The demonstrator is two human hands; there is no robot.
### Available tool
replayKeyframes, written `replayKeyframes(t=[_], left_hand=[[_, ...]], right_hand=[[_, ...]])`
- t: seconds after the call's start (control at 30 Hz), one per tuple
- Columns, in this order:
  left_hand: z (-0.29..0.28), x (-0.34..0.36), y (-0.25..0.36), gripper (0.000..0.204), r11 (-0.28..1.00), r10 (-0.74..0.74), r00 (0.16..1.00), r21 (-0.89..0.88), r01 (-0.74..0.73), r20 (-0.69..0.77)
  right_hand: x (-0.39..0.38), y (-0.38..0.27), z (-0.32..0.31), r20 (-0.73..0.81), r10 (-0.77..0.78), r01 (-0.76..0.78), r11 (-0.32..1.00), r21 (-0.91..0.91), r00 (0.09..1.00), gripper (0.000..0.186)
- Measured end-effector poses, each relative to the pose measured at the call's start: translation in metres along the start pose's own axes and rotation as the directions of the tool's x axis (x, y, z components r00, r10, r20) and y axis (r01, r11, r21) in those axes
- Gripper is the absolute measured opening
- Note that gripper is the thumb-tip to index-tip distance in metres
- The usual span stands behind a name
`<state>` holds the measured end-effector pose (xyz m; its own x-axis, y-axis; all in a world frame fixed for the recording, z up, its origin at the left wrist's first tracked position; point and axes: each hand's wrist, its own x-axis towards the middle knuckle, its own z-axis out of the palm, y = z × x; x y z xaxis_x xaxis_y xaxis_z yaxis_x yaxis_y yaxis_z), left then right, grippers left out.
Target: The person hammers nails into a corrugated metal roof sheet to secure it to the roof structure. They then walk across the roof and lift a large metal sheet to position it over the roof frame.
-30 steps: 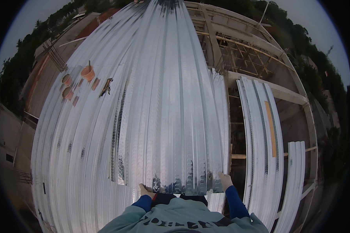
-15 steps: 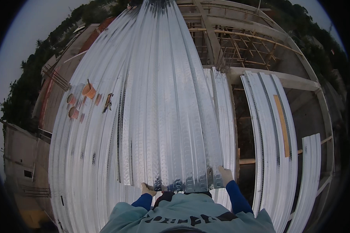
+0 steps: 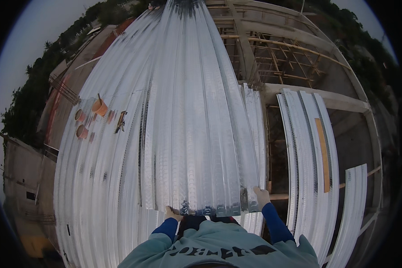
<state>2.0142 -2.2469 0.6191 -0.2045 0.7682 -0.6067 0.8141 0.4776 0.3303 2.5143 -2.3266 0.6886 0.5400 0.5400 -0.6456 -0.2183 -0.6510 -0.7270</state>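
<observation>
A long ribbed metal decking sheet [image 3: 196, 134] stretches from my waist far ahead, its near edge level with my body. My left hand [image 3: 172, 214] grips that near edge left of the middle, fingers partly hidden by the metal. At the sheet's near right corner, my right hand [image 3: 262, 197] is closed on the edge. The sheet lies over other shiny metal decking [image 3: 94, 178], which shows on its left.
On the left decking are several orange buckets [image 3: 99, 107] and a dark tool [image 3: 120, 122]. To the right, gaps show between beams [image 3: 317, 96] and bamboo poles [image 3: 295, 44]. Narrower panels [image 3: 306, 147] lie there, one bearing a yellowish strip [image 3: 322, 154].
The sheet's near edge has shifted slightly right and up in the picture, with both my hands still on it. The panels at right now sit a little lower in view.
</observation>
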Motion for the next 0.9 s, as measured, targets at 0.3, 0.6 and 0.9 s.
replayKeyframes(t=[0.3,0.6,0.9], left_hand=[[-0.027,0.079,0.049,0.099,0.991,-0.04,0.995,-0.126,0.051,0.088],[-0.081,0.134,0.102,0.112,0.987,-0.001,0.999,-0.162,0.009,0.046],[-0.105,0.186,0.131,0.091,0.991,0.064,0.998,-0.115,-0.061,0.026]], right_hand=[[0.038,-0.071,0.056,-0.074,-0.001,-0.002,0.999,-0.039,0.997,0.058],[0.086,-0.12,0.099,-0.077,0.087,-0.09,0.995,-0.035,0.993,0.056],[0.107,-0.198,0.137,-0.079,0.035,-0.036,0.999,-0.018,0.996,0.054]])
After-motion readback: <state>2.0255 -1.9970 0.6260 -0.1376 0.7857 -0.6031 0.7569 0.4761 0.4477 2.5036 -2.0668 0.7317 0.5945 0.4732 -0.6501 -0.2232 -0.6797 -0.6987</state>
